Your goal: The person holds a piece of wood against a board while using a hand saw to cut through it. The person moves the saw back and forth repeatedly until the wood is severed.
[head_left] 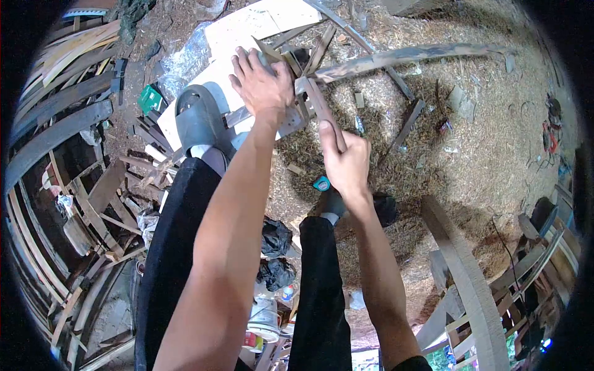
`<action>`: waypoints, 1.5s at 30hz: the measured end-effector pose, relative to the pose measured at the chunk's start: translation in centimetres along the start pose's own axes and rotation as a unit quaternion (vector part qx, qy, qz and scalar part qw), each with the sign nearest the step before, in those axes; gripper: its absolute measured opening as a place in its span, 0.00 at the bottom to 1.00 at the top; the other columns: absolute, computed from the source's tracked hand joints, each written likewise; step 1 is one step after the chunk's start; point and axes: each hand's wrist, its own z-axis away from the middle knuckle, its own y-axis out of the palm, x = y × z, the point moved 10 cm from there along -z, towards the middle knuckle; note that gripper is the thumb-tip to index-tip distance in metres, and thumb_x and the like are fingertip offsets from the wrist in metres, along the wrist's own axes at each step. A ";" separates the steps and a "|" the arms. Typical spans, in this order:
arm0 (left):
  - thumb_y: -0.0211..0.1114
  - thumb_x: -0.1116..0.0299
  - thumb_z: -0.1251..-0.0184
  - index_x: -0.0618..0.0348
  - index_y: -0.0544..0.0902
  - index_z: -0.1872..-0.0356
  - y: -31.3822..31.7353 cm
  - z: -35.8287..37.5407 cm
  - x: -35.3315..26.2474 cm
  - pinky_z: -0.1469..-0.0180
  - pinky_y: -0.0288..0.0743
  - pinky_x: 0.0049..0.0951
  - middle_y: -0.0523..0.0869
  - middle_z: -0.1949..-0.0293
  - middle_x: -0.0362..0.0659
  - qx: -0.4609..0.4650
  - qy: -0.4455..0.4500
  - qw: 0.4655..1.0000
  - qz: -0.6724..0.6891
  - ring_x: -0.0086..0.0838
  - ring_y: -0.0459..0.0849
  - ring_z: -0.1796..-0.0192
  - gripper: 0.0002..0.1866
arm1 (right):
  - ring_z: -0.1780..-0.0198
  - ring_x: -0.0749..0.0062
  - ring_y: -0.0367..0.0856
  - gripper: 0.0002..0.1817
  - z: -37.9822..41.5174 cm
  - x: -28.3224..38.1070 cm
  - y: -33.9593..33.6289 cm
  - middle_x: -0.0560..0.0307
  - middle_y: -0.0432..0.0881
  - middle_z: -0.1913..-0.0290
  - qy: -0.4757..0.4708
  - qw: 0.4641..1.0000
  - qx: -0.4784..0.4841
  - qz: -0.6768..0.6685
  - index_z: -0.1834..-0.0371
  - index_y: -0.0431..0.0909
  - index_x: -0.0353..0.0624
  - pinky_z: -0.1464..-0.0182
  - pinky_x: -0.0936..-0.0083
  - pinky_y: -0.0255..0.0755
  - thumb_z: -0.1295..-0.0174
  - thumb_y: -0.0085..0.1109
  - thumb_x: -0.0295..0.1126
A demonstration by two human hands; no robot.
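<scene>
My right hand is wrapped round the wooden handle of a hammer. The hammer's head is beside a long curved piece of wood that reaches to the right. Its fingers spread, my left hand lies on a small wooden piece above a white board. What is under the palm is hidden. A grey shoe rests on the board just left of my left forearm.
Sawdust covers the floor. A teal tape measure lies near my right hand. Wood strips are piled at the left, and a curved beam stands at the lower right. Black plastic bags lie between the legs.
</scene>
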 end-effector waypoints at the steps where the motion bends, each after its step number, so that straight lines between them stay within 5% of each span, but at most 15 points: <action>1: 0.54 0.56 0.38 0.61 0.70 0.35 -0.1 0.0 -0.1 0.23 0.46 0.54 0.64 0.26 0.53 -0.007 0.008 1.000 0.001 0.46 0.55 0.22 0.31 | 0.85 0.74 0.67 0.26 0.5 -0.5 0.1 0.53 0.67 0.88 0.005 1.000 0.021 0.002 0.79 0.78 0.33 0.80 0.67 0.62 0.31 0.58 0.46; 2: 0.54 0.56 0.38 0.61 0.71 0.35 -0.4 -0.1 -0.3 0.24 0.46 0.55 0.64 0.27 0.53 -0.016 0.017 1.000 0.002 0.47 0.56 0.23 0.31 | 0.87 0.66 0.75 0.23 1.4 -1.1 0.1 0.45 0.75 0.87 0.008 0.999 0.042 0.005 0.74 0.84 0.35 0.79 0.65 0.69 0.33 0.59 0.46; 8: 0.51 0.55 0.40 0.65 0.68 0.33 -0.3 -0.2 0.1 0.22 0.42 0.54 0.60 0.25 0.55 0.016 -0.013 0.999 0.027 0.47 0.52 0.21 0.34 | 0.84 0.76 0.77 0.15 13.7 -7.9 -5.8 0.57 0.78 0.85 0.015 0.999 0.044 -0.023 0.75 0.84 0.35 0.74 0.74 0.73 0.34 0.61 0.36; 13: 0.52 0.56 0.39 0.63 0.70 0.34 0.1 -0.2 0.0 0.23 0.44 0.55 0.62 0.26 0.54 -0.005 -0.002 1.000 0.017 0.47 0.54 0.22 0.32 | 0.86 0.76 0.72 0.17 7.8 -5.4 -2.7 0.56 0.74 0.87 -0.027 0.999 0.043 0.005 0.76 0.83 0.38 0.78 0.73 0.69 0.34 0.62 0.38; 14: 0.53 0.57 0.37 0.61 0.70 0.35 -0.1 -0.1 0.0 0.24 0.46 0.55 0.64 0.27 0.54 -0.019 0.006 1.000 0.006 0.47 0.56 0.23 0.30 | 0.83 0.82 0.59 0.26 5.3 -2.8 -2.0 0.62 0.60 0.89 -0.031 0.999 -0.005 -0.025 0.86 0.70 0.38 0.82 0.72 0.57 0.32 0.62 0.42; 16: 0.53 0.57 0.38 0.62 0.71 0.36 -0.3 -0.1 -0.4 0.24 0.46 0.54 0.65 0.27 0.54 -0.021 0.013 1.000 0.011 0.46 0.56 0.23 0.30 | 0.82 0.80 0.60 0.25 1.3 -1.0 -0.2 0.62 0.61 0.87 -0.004 1.000 0.019 -0.014 0.83 0.71 0.36 0.79 0.71 0.59 0.32 0.61 0.42; 18: 0.53 0.58 0.38 0.62 0.72 0.37 -0.5 -0.1 -0.3 0.24 0.47 0.54 0.65 0.27 0.53 -0.024 0.014 1.000 0.001 0.46 0.56 0.23 0.29 | 0.87 0.72 0.73 0.24 1.6 -1.8 0.1 0.51 0.72 0.89 -0.015 0.999 0.029 -0.030 0.80 0.81 0.36 0.81 0.70 0.66 0.33 0.61 0.46; 24: 0.54 0.57 0.38 0.61 0.72 0.36 -0.5 0.0 0.1 0.23 0.46 0.54 0.65 0.27 0.53 -0.014 -0.006 1.000 0.014 0.46 0.55 0.22 0.29 | 0.86 0.73 0.75 0.13 12.4 -6.6 -5.9 0.55 0.77 0.87 0.014 0.999 0.028 -0.023 0.73 0.85 0.34 0.75 0.75 0.72 0.36 0.64 0.33; 29: 0.53 0.56 0.38 0.62 0.70 0.34 0.0 -0.2 0.0 0.23 0.44 0.55 0.62 0.26 0.54 -0.003 -0.002 1.000 0.017 0.47 0.53 0.22 0.32 | 0.85 0.70 0.80 0.16 5.4 -3.4 -1.6 0.50 0.76 0.88 -0.049 0.998 0.030 0.009 0.75 0.83 0.35 0.78 0.69 0.70 0.34 0.62 0.36; 30: 0.54 0.56 0.37 0.61 0.71 0.36 -0.2 -0.1 0.0 0.23 0.45 0.55 0.64 0.27 0.54 -0.018 0.008 1.000 0.010 0.47 0.55 0.22 0.30 | 0.87 0.67 0.76 0.23 2.7 -1.8 -0.2 0.48 0.73 0.89 -0.060 0.998 0.018 0.001 0.78 0.81 0.35 0.79 0.67 0.67 0.32 0.59 0.44; 31: 0.54 0.56 0.37 0.61 0.71 0.36 -0.2 -0.2 -0.1 0.23 0.45 0.55 0.64 0.27 0.54 -0.017 0.009 1.000 0.010 0.47 0.55 0.22 0.30 | 0.85 0.81 0.57 0.30 0.4 -0.3 0.5 0.62 0.60 0.89 -0.050 0.999 -0.004 -0.020 0.86 0.69 0.35 0.81 0.69 0.54 0.30 0.59 0.46; 38: 0.53 0.55 0.38 0.62 0.69 0.34 -0.5 -0.1 -0.4 0.23 0.44 0.55 0.62 0.26 0.53 0.005 -0.005 1.000 0.019 0.47 0.53 0.22 0.32 | 0.83 0.84 0.63 0.22 9.7 -6.5 -3.8 0.61 0.65 0.88 -0.043 0.998 -0.005 -0.045 0.82 0.74 0.34 0.80 0.74 0.57 0.31 0.59 0.37; 40: 0.51 0.56 0.39 0.64 0.69 0.33 -0.5 -0.3 0.0 0.22 0.43 0.55 0.60 0.25 0.54 0.022 -0.014 0.999 0.025 0.47 0.52 0.21 0.34 | 0.84 0.79 0.74 0.19 12.7 -8.5 -5.1 0.55 0.73 0.89 0.034 0.997 0.058 -0.044 0.77 0.83 0.35 0.78 0.74 0.68 0.33 0.61 0.39; 43: 0.51 0.56 0.39 0.64 0.69 0.33 -0.3 -0.2 -0.3 0.22 0.43 0.56 0.60 0.25 0.54 0.021 -0.014 0.999 0.026 0.47 0.52 0.21 0.34 | 0.86 0.77 0.74 0.19 10.4 -6.9 -4.2 0.54 0.72 0.89 -0.002 1.000 0.017 -0.013 0.79 0.82 0.35 0.79 0.73 0.67 0.34 0.61 0.38; 45: 0.53 0.56 0.38 0.62 0.70 0.35 0.0 -0.3 -0.1 0.23 0.45 0.55 0.62 0.26 0.53 -0.001 -0.003 1.000 0.015 0.47 0.54 0.22 0.32 | 0.84 0.83 0.60 0.22 5.9 -3.9 -1.9 0.59 0.61 0.88 -0.090 0.996 -0.011 -0.016 0.83 0.74 0.35 0.81 0.74 0.55 0.30 0.59 0.37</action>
